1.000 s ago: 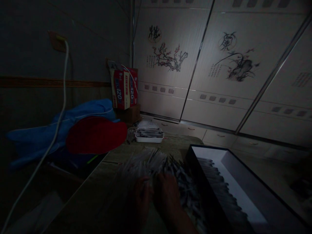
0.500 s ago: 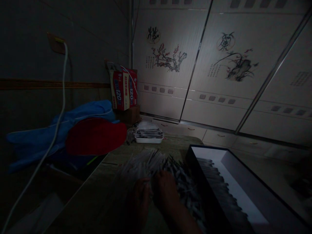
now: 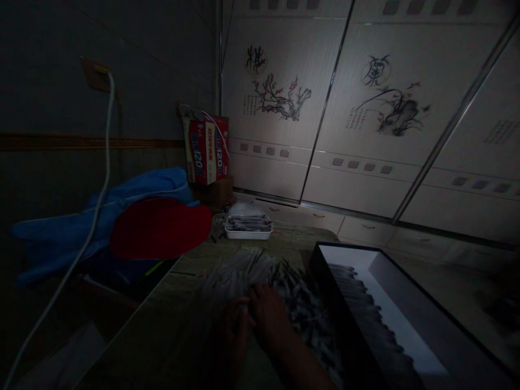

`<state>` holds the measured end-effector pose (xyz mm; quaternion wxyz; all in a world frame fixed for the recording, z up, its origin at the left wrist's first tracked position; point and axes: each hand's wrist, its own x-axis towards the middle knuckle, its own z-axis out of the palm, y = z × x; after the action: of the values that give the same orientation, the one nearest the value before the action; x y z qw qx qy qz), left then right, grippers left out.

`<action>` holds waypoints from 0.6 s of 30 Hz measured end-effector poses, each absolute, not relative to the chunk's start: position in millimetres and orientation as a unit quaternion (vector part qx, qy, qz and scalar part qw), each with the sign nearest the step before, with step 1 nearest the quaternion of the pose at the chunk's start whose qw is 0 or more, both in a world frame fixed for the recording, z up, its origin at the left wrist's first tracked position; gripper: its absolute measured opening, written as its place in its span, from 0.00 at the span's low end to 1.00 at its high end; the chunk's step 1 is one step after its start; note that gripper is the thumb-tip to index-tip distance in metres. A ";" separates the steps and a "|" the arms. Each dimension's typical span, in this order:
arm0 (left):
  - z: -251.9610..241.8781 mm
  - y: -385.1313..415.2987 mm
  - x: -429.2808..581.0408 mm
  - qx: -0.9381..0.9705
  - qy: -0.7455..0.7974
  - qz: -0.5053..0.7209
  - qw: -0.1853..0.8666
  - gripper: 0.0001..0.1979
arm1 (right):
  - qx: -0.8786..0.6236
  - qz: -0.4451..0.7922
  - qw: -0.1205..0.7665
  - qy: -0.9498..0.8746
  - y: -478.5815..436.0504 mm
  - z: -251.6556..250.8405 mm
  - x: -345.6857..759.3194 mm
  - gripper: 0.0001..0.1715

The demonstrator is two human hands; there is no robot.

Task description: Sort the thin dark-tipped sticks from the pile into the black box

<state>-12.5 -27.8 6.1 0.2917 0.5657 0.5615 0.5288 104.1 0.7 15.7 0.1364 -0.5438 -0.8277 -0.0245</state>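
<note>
Holding left hand and right hand close together over the worktop with curled fingers, too dark to tell if gripping, beside pale sticks and dark pieces left of the open box.

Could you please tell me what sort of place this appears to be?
Most likely a dim room in a home: tall decorated panels, like sliding wardrobe doors, stand at the back, a white cable hangs from a wall socket, and slender pieces lie heaped on a table.
</note>
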 end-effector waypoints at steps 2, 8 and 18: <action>6.4 -27.9 -12.0 0.565 0.560 0.526 0.301 0.16 | -0.530 -0.026 0.133 -0.837 -1.9 14.6 106.2 0.11; 2.3 -26.7 -12.7 0.558 0.553 0.535 0.310 0.16 | -0.537 -0.018 0.157 -0.829 -14.2 7.1 114.8 0.15; 0.4 -29.3 -6.8 0.567 0.520 0.495 0.404 0.16 | -0.558 0.097 0.497 -0.657 -51.6 20.6 121.6 0.10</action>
<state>-6.8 -29.3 0.4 0.4042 0.5672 0.5198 0.4947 121.6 -51.6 20.6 0.4972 -0.5582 -0.6571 0.0971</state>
